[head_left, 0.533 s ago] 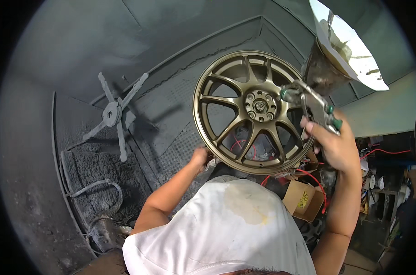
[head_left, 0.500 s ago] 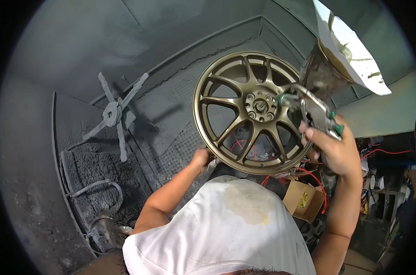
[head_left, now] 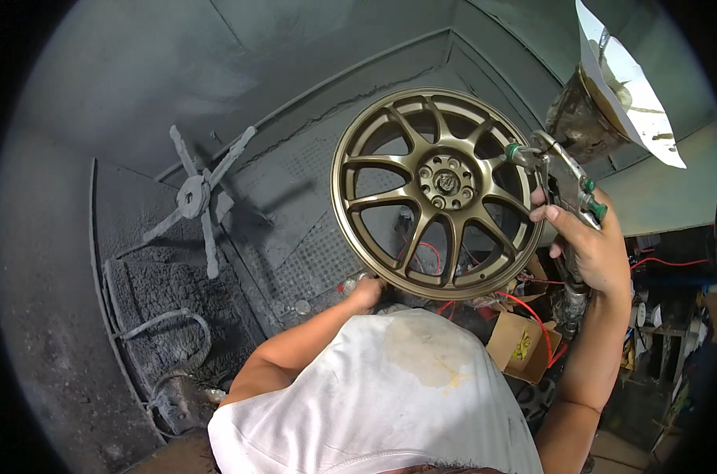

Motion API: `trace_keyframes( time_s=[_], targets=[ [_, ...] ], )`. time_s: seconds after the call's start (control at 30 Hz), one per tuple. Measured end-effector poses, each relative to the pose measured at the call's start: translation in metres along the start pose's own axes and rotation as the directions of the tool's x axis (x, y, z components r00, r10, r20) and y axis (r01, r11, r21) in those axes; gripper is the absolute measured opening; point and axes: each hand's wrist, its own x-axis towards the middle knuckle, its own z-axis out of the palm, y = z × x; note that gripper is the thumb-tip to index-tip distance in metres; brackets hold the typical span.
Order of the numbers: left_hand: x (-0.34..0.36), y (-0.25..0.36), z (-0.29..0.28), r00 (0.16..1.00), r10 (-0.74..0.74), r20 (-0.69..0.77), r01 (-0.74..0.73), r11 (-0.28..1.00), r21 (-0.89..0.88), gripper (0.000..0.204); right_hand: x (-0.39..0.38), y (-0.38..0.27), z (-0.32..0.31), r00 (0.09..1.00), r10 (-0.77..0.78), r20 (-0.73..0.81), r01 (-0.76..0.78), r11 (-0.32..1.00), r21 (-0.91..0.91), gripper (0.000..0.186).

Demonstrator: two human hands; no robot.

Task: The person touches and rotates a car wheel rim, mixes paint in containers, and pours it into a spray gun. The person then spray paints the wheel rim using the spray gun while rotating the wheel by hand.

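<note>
A bronze multi-spoke wheel rim faces up in front of me. At its right side my right hand is wrapped around a metal spray gun with green fittings. The gun's nozzle points left over the rim's edge. On top sits a paint-stained cup with a white paper sheet around its mouth. My left hand is closed at the wheel's lower left edge. Its fingers are partly hidden, so what it grips cannot be made out.
A grey-coated star-shaped stand stands at the left, above a rough dark mat. Grey walls rise behind the wheel. Below right are a cardboard box, a red hose and a cluttered shelf.
The wheel has turned counterclockwise. My right hand has moved the spray gun right, away from the hub. My left hand has shifted slightly right and down along the wheel's edge.
</note>
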Motion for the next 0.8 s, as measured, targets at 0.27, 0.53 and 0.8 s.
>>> trace_keyframes(
  time_s=[0.27,0.53,0.8],
  targets=[
    [0.014,-0.034,-0.003,0.964,0.076,0.255,-0.127,0.973,0.191,0.030,0.011,0.002,0.013,0.996,0.065,0.057,-0.065,0.998,-0.005,0.025],
    [0.032,0.038,-0.037,0.994,0.024,-0.111,-0.071,0.892,-0.446,0.020,0.006,0.000,0.016,1.000,-0.001,-0.001,0.001,1.000,-0.020,0.026],
    [0.010,0.029,-0.009,0.998,-0.031,0.048,0.046,0.933,-0.357,0.023,0.016,-0.006,0.018,0.997,0.071,0.014,-0.067,0.983,-0.172,0.023]
  ],
)
